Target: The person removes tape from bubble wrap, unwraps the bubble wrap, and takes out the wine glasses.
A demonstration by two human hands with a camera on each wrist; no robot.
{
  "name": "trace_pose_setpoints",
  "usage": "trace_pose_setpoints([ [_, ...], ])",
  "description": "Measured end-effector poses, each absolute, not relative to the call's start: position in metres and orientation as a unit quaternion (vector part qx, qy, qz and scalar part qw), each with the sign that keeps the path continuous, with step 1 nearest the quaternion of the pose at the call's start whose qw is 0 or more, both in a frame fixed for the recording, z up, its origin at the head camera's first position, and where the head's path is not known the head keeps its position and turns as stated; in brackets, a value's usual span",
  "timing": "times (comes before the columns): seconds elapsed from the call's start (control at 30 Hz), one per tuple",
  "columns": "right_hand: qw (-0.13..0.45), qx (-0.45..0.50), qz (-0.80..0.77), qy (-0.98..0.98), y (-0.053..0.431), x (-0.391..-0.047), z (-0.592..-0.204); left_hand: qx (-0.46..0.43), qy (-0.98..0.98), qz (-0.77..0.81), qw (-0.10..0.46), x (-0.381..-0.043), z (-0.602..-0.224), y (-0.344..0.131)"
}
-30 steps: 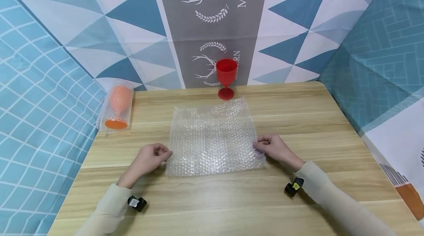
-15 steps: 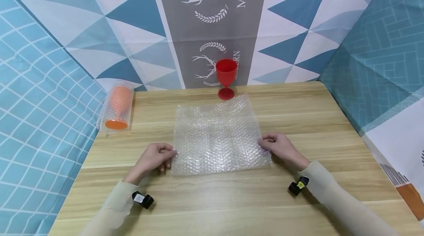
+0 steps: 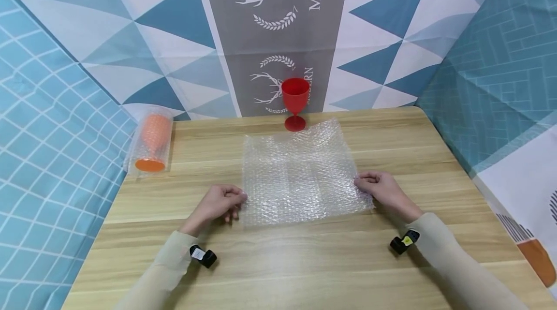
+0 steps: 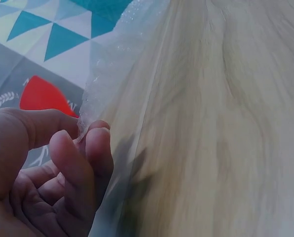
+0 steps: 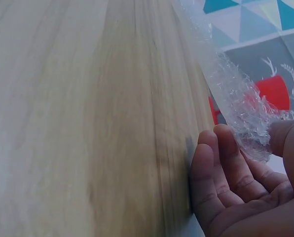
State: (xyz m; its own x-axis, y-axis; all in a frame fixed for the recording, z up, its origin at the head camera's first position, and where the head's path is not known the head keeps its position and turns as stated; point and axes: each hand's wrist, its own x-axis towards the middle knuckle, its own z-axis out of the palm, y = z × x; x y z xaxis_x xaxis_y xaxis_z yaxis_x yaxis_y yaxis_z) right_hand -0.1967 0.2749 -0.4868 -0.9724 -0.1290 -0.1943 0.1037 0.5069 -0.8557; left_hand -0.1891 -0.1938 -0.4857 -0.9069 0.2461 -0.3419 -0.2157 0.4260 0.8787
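Observation:
A clear sheet of bubble wrap (image 3: 300, 179) is spread above the wooden table, in front of a red goblet (image 3: 295, 99) that stands upright at the back. My left hand (image 3: 219, 203) pinches the sheet's left edge between thumb and fingers; the left wrist view shows the film (image 4: 107, 79) running away from the fingertips. On the other side my right hand (image 3: 383, 191) pinches the right edge, and in the right wrist view crumpled film (image 5: 245, 108) sits between thumb and forefinger. The sheet's far right corner rises near the goblet's foot.
At the back left of the table (image 3: 278, 266) lies an orange goblet (image 3: 154, 138) wrapped in bubble wrap, against the blue checked cloth (image 3: 56, 155). A patterned cloth (image 3: 278, 34) hangs behind the table's far edge.
Both hands have moved to the right, carrying the bubble wrap with them. Its far right corner has shifted right of the red goblet. The two goblets stay put.

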Motion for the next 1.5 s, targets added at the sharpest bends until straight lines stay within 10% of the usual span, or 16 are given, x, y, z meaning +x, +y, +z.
trace_pose_setpoints([
  [1.5,0.056,0.038,-0.452,0.890,0.353,-0.203,-0.492,0.085,0.805,0.541,0.230,-0.224,-0.491,-0.105],
])
